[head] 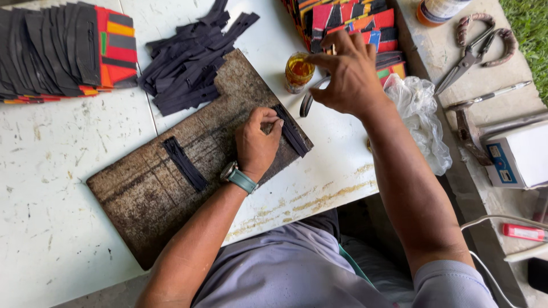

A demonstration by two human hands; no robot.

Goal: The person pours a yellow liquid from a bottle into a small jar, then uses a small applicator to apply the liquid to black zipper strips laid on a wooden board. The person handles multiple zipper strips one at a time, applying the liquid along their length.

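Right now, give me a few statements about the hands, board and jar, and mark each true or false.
1. The left hand presses a black strip on the board. True.
2. The right hand holds the scissors. False: the scissors lie untouched on the ledge to the right.
3. The jar of amber liquid stands open beside the board. True.
4. Only one black strip lies on the board. False: a second strip lies further left.
5. The left wrist is bare. False: it wears a watch.
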